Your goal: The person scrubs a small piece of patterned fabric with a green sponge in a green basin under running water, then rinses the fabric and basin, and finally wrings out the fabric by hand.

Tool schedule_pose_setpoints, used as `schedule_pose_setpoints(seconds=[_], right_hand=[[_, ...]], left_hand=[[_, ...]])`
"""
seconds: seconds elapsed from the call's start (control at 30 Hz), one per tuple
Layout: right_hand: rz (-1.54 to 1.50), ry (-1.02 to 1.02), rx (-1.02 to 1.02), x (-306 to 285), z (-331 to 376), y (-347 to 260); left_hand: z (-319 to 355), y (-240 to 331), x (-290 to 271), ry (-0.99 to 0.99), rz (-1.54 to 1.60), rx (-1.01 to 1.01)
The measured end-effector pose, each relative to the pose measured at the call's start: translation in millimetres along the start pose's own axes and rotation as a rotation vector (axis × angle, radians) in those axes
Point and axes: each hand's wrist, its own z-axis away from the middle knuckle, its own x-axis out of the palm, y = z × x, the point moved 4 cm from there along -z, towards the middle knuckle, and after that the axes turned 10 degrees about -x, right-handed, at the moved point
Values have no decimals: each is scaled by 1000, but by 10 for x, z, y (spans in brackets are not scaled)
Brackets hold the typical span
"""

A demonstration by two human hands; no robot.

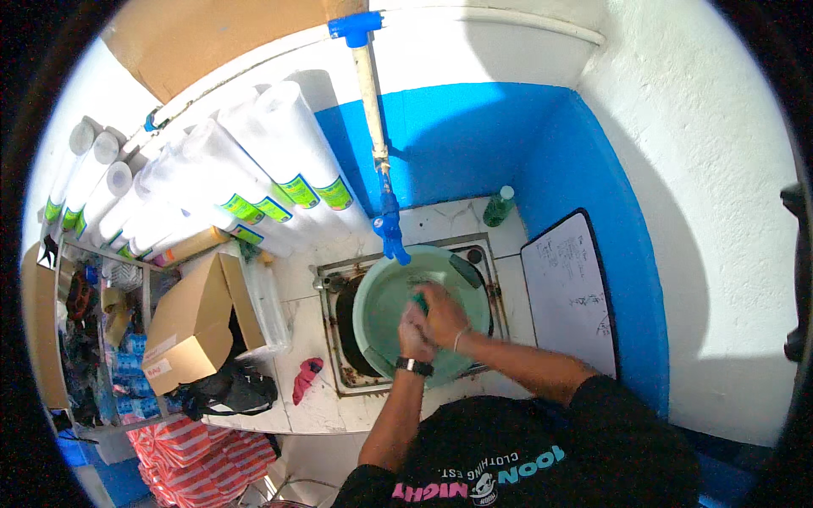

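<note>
Both of my hands are together over a pale green basin (378, 292) that sits on a metal-rimmed sink (333, 339). My left hand (413, 332), with a dark watch strap at its wrist, is closed below a small dark green thing (420, 301). Pressed against it from the right is my right hand (444, 315), fingers curled over the same thing. It looks like a scrap of cloth or scouring pad; my fingers hide most of it. A dark oblong patch (465, 272) shows at the basin's far right inner wall; its kind is unclear.
A blue tap (389, 230) hangs over the basin's far edge. Behind stands a green bottle (499, 208); at right leans a whiteboard (572, 292). Leftward are a pink cloth (306, 380), an open cardboard box (190, 326), a black bag (229, 391) and several white rolls (296, 144).
</note>
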Motion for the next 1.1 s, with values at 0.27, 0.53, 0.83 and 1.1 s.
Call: schedule_pose_setpoints(seconds=[0.27, 0.53, 0.83, 1.1], right_hand=[[-667, 234, 38, 90, 187, 712], [-630, 209, -42, 166, 79, 412], [-307, 249, -194, 65, 36, 100], [-57, 217, -188, 11, 33, 74]], left_hand=[[200, 385, 146, 200, 154, -143], [85, 272, 129, 362, -299, -46], [69, -61, 107, 171, 14, -104], [65, 27, 109, 267, -506, 84]])
